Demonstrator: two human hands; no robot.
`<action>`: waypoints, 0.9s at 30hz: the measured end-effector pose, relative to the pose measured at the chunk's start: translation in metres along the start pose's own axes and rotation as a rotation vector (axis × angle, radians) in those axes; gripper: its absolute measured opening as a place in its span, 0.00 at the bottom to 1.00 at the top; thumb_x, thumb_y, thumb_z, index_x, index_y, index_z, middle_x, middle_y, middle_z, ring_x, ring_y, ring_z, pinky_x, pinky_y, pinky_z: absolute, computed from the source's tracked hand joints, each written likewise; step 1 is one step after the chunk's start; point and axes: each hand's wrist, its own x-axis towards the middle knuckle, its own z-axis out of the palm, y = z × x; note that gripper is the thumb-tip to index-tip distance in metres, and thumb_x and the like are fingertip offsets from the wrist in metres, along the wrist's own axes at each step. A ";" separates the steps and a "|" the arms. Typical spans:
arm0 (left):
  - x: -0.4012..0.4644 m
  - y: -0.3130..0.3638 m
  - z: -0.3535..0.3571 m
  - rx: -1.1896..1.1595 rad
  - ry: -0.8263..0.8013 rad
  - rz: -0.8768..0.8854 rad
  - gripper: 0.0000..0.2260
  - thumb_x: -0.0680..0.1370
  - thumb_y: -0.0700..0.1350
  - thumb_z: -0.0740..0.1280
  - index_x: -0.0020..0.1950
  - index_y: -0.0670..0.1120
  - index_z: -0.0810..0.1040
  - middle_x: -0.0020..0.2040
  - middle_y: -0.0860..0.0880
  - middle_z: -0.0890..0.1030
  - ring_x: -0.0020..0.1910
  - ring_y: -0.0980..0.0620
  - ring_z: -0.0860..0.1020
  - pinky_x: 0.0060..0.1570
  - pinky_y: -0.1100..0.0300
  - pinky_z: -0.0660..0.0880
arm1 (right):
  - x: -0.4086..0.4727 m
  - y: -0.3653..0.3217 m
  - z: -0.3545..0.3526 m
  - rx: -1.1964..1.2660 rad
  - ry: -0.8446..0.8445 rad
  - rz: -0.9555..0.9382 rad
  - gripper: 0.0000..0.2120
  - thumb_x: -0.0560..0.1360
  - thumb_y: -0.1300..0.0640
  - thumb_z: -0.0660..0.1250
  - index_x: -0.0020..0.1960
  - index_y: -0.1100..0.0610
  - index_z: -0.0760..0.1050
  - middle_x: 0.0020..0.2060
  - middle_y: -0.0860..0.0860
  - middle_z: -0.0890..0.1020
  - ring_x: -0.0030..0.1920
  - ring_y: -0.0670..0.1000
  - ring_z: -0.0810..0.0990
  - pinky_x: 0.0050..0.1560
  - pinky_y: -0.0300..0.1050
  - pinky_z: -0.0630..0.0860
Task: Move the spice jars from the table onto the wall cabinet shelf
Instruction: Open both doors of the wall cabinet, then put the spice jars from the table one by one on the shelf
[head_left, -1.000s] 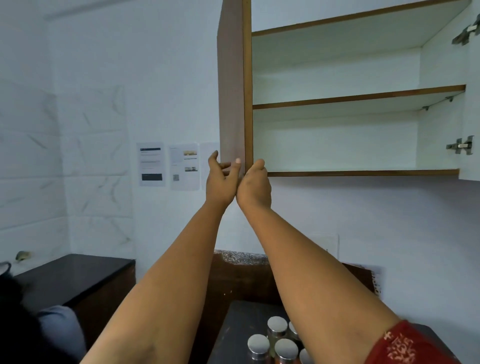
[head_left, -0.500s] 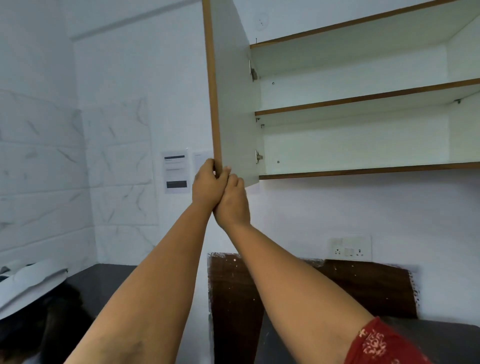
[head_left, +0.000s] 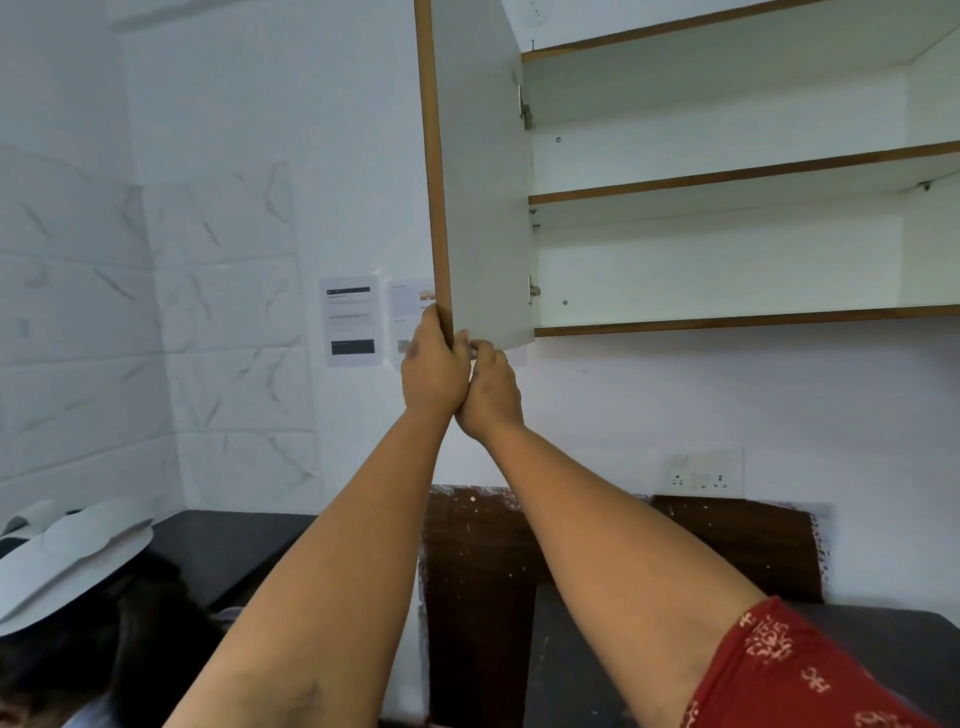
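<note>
Left hand (head_left: 434, 364) and right hand (head_left: 491, 389), touching, both grip the lower corner of the open cabinet door (head_left: 480, 197); shelf (head_left: 748, 318) lies to their right.

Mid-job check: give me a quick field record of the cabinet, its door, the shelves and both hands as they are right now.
cabinet door: swung open, inner white face showing
left hand: grips the door's bottom corner edge
right hand: against the left hand, fingers curled at the door's lower edge
lower shelf: no jars visible
middle shelf: no jars visible
spice jars: not in view
table: dark, only partly in view
</note>
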 end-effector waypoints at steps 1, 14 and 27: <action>-0.003 -0.002 0.003 -0.010 0.018 0.000 0.08 0.81 0.47 0.61 0.58 0.45 0.71 0.51 0.49 0.80 0.45 0.50 0.78 0.41 0.61 0.69 | -0.001 0.003 0.000 -0.070 0.002 0.016 0.26 0.75 0.57 0.68 0.70 0.53 0.64 0.65 0.53 0.70 0.64 0.55 0.70 0.60 0.52 0.69; -0.119 -0.007 0.088 -0.263 -0.109 -0.484 0.34 0.80 0.55 0.62 0.78 0.48 0.47 0.69 0.43 0.71 0.66 0.43 0.72 0.63 0.48 0.70 | -0.049 0.127 -0.051 -0.243 0.125 0.189 0.23 0.75 0.55 0.66 0.68 0.50 0.65 0.63 0.51 0.72 0.63 0.54 0.71 0.61 0.54 0.72; -0.322 -0.011 0.209 -0.326 -0.904 -0.699 0.40 0.76 0.45 0.70 0.79 0.45 0.47 0.76 0.41 0.62 0.74 0.44 0.64 0.71 0.47 0.65 | -0.204 0.349 -0.147 -0.195 0.346 0.876 0.19 0.74 0.60 0.69 0.64 0.52 0.71 0.59 0.53 0.77 0.54 0.51 0.77 0.52 0.45 0.75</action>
